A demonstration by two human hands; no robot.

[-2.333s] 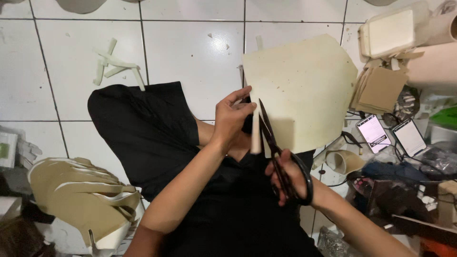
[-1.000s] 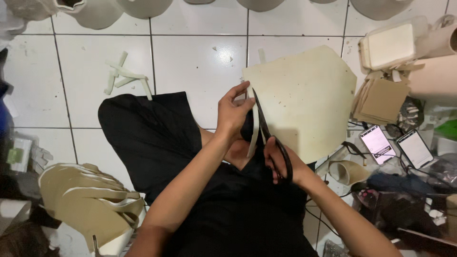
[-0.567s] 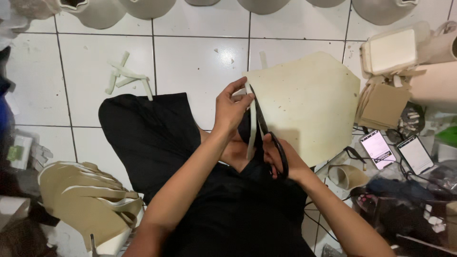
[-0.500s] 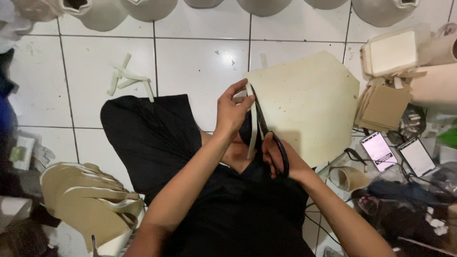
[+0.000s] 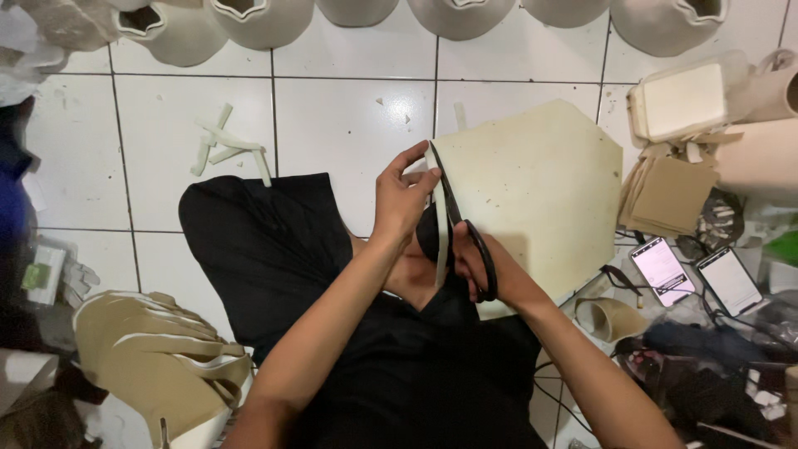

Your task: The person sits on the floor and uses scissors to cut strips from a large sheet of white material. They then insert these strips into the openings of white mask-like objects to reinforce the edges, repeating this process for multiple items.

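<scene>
A large cream sheet of stiff material (image 5: 540, 187) lies over my lap and the tiled floor. My right hand (image 5: 490, 266) grips black scissors (image 5: 461, 224) whose blades run up along the sheet's left edge. My left hand (image 5: 403, 199) pinches the narrow cream strip (image 5: 440, 241) that hangs down from that edge, beside the blades. Black fabric (image 5: 266, 249) covers my legs.
Cut cream scraps (image 5: 224, 150) lie on the white tiles at the upper left. Stacked tan shaped pieces (image 5: 158, 357) sit at the lower left. Brown cardboard pieces (image 5: 669, 195), a white box (image 5: 682, 100) and two phones (image 5: 694, 274) crowd the right. Pale moulded forms (image 5: 258, 21) line the top.
The scissors have travelled further up the sheet's left edge, and my left hand has risen with the strip. The view has shifted slightly, showing more of the forms at the top.
</scene>
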